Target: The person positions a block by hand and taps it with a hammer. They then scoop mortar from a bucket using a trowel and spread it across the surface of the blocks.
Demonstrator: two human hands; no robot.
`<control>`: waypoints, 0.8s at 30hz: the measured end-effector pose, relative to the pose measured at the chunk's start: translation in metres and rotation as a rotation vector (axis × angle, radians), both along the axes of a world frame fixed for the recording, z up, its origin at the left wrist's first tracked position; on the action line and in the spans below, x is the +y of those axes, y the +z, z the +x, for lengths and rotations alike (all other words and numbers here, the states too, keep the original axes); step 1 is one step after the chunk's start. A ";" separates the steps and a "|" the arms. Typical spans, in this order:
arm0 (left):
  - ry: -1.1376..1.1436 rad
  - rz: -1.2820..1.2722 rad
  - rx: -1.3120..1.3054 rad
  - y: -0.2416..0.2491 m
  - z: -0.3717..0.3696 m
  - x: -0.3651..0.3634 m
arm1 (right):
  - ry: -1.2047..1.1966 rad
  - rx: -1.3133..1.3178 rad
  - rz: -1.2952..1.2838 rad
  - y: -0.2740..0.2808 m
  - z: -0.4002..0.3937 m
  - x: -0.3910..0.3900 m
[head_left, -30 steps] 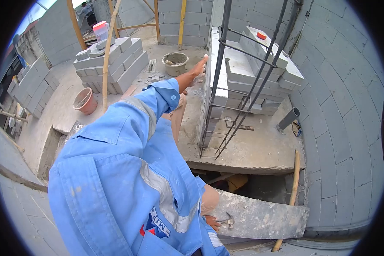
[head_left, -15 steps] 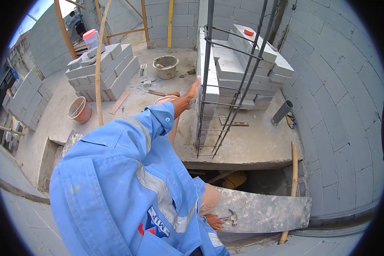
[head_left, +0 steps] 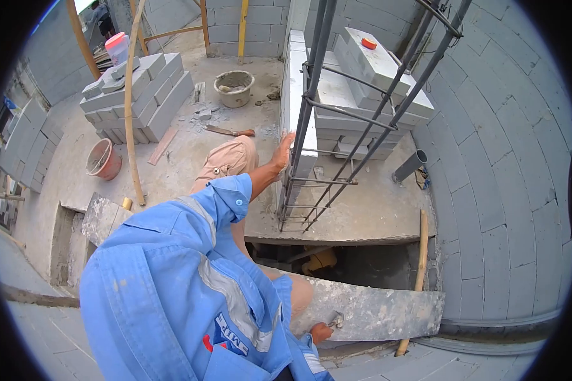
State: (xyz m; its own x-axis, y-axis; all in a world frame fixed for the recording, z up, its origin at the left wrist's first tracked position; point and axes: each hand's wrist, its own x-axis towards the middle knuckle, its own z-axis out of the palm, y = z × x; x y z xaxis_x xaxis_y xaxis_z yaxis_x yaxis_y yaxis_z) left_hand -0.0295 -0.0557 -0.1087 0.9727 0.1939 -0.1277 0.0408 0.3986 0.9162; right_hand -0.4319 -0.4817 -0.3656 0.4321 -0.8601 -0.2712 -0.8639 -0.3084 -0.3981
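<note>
My left hand [head_left: 283,152] lies against the side of a narrow light-grey block wall [head_left: 293,111], beside an upright rebar cage [head_left: 337,152]. Its fingers look extended along the block and are partly hidden. Low in the view, my right hand [head_left: 321,333] is closed around the handle of a claw hammer [head_left: 338,319]; most of the handle is hidden by the hand. The hammer head is just over a mortar-stained board [head_left: 388,309], which bridges the floor opening under my bent leg.
Past the board gapes a dark floor opening [head_left: 375,263], with a wooden pole [head_left: 422,251] across its right side. Block stacks [head_left: 140,95], a mortar bucket [head_left: 234,95], a reddish bucket [head_left: 103,160], a machete-like blade [head_left: 225,131] and a grey pipe [head_left: 409,166] surround me. Another person [head_left: 100,18] stands far back.
My right hand has gone from lying spread beside the hammer to closing on its handle, and the hammer head has turned. My left hand sits lower along the wall; the view has shifted.
</note>
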 end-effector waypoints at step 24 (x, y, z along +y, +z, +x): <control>0.322 0.251 -0.147 0.019 -0.025 -0.040 | 1.738 -0.524 0.219 0.493 0.483 0.182</control>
